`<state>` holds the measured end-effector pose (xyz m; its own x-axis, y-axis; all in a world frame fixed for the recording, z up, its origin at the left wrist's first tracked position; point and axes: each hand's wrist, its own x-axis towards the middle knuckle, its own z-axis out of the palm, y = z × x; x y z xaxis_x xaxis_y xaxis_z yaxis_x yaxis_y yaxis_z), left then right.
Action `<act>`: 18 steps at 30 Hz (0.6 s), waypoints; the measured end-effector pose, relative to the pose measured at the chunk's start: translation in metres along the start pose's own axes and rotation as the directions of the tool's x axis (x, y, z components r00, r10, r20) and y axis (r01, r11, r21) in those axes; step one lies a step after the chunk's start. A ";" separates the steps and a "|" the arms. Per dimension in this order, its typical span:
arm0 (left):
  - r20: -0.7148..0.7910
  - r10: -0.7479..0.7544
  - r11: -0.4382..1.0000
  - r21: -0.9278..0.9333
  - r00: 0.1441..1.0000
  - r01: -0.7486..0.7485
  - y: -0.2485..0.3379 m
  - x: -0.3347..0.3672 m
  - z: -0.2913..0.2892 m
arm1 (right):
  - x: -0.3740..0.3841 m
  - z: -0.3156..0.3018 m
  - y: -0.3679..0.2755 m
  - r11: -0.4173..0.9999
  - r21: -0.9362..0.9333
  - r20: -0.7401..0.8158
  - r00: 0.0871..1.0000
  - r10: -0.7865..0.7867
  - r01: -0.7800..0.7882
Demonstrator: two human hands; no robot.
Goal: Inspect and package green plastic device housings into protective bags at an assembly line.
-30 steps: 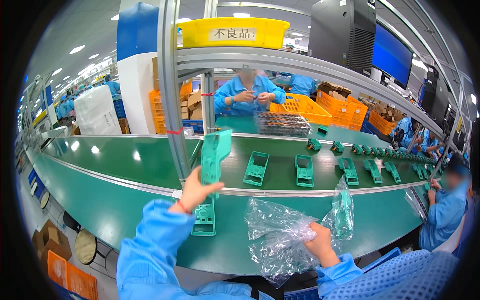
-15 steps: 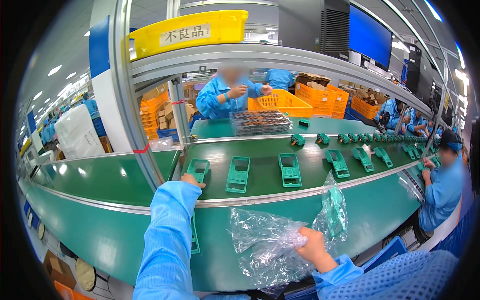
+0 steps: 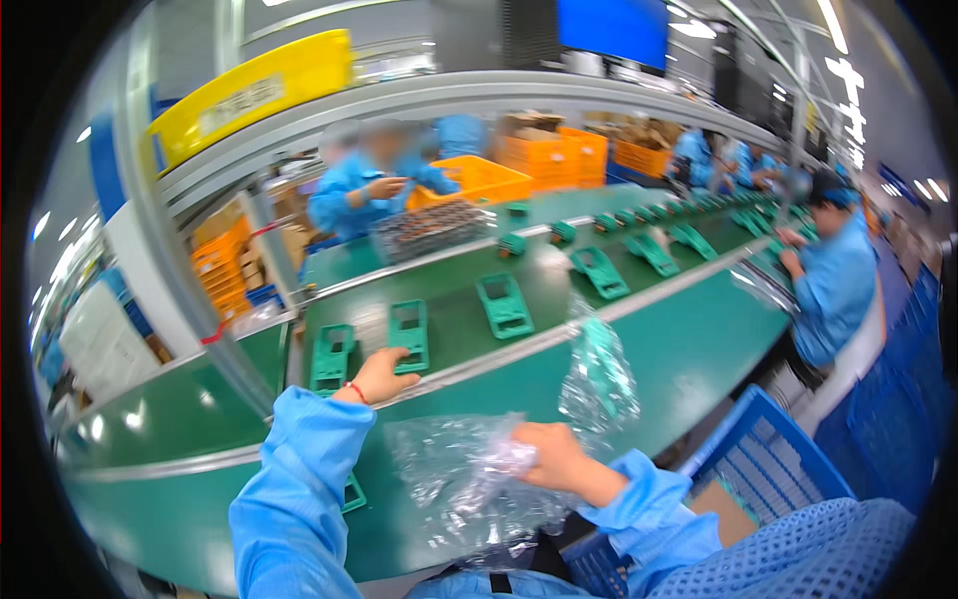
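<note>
My right hand (image 3: 559,461) is closed on the bunched end of a clear plastic bag (image 3: 449,474), which spreads to the left over the green bench. My left hand (image 3: 382,375) reaches to the belt with thumb and forefinger apart, its fingertips over the lower end of a green plastic housing (image 3: 408,311) with cut-out windows. Whether they touch it I cannot tell. Left of it lies another green housing (image 3: 330,349). Beyond my right hand a bagged green housing (image 3: 601,364) lies on the bench. A further housing (image 3: 353,495) is partly hidden by my left forearm.
More housings (image 3: 504,304) lie along the green conveyor belt (image 3: 454,334), with small green parts in a row behind. A metal post (image 3: 165,220) rises at left. A blue crate (image 3: 768,449) stands at lower right. A co-worker (image 3: 833,270) sits at right; another works across the belt.
The view has swung right and tilted. My left hand has shifted from the leftmost housing to the one right of it, its fingers now in sight. My right hand still grips the bag.
</note>
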<state>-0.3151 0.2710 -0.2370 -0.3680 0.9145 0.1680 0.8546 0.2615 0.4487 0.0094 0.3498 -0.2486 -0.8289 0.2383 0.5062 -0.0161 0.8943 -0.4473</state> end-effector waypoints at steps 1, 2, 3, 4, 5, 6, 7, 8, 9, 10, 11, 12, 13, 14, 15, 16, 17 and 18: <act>0.095 0.074 0.988 -0.141 0.993 -0.060 0.041 -0.005 -0.001 | 0.000 -0.002 -0.011 0.999 0.018 0.020 0.999 0.026 -0.027; 0.126 0.209 0.974 -0.118 0.970 -0.195 0.055 -0.010 0.001 | 0.004 0.004 -0.023 0.996 0.083 0.034 0.999 0.010 -0.013; 0.152 0.247 0.966 -0.124 0.957 -0.229 0.078 -0.008 0.004 | 0.004 0.002 -0.032 0.991 0.135 0.041 0.999 0.001 -0.007; 0.178 0.341 0.923 -0.250 0.923 -0.293 0.105 -0.006 0.011 | 0.001 -0.004 -0.040 0.992 0.122 0.014 0.999 0.042 -0.043; 0.193 0.431 0.862 -0.376 0.881 -0.339 0.129 -0.002 0.021 | -0.003 -0.012 -0.047 0.983 0.091 0.078 0.985 0.155 -0.162; 0.218 0.464 0.849 -0.386 0.859 -0.360 0.151 0.003 0.032 | -0.010 -0.019 -0.052 0.959 0.058 0.141 0.953 0.267 -0.277; 0.149 0.572 0.808 -0.269 0.807 -0.524 0.171 0.006 0.040 | -0.018 -0.025 -0.053 0.952 0.058 0.122 0.948 0.293 -0.302; 0.089 0.677 0.735 -0.140 0.731 -0.664 0.188 0.007 0.047 | -0.027 -0.033 -0.053 0.949 0.130 0.017 0.958 0.287 -0.287; 0.096 0.688 0.725 -0.144 0.719 -0.674 0.201 0.010 0.055 | -0.033 -0.040 -0.053 0.948 0.196 -0.085 0.959 0.271 -0.251; 0.094 0.732 0.676 0.020 0.675 -0.737 0.211 0.016 0.067 | -0.039 -0.050 -0.053 0.947 0.188 -0.096 0.955 0.280 -0.259; 0.096 0.771 0.607 0.184 0.629 -0.773 0.219 0.022 0.079 | -0.043 -0.062 -0.055 0.889 0.366 -0.132 0.930 0.344 -0.276; 0.098 0.788 0.560 0.297 0.608 -0.773 0.227 0.026 0.094 | -0.051 -0.072 -0.055 0.802 0.529 -0.160 0.895 0.416 -0.278; 0.092 0.795 0.554 0.295 0.600 -0.779 0.231 0.027 0.107 | -0.058 -0.075 -0.052 0.807 0.521 -0.168 0.893 0.418 -0.280; 0.086 0.785 0.552 0.353 0.614 -0.755 0.234 0.028 0.119 | -0.063 -0.074 -0.045 0.883 0.428 -0.284 0.899 0.334 -0.192; 0.081 0.775 0.549 0.406 0.627 -0.730 0.235 0.029 0.135 | -0.070 -0.074 -0.038 0.940 0.322 -0.387 0.891 0.238 -0.112; -0.051 0.813 0.550 0.393 0.580 -0.737 0.236 0.028 0.143 | -0.075 -0.074 -0.038 0.925 0.361 -0.397 0.879 0.265 -0.116; -0.057 0.812 0.552 0.396 0.581 -0.734 0.232 0.028 0.147 | -0.078 -0.076 -0.037 0.927 0.358 -0.394 0.882 0.259 -0.112; -0.036 0.751 0.637 0.301 0.659 -0.709 0.232 0.027 0.148 | -0.082 -0.079 -0.037 0.868 0.490 -0.328 0.904 0.275 -0.087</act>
<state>-0.0726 0.4024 -0.2586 0.3859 0.7882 0.4795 0.9160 -0.3891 -0.0977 0.1222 0.3277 -0.2152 -0.5705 0.5854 0.5761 -0.2159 0.5698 -0.7929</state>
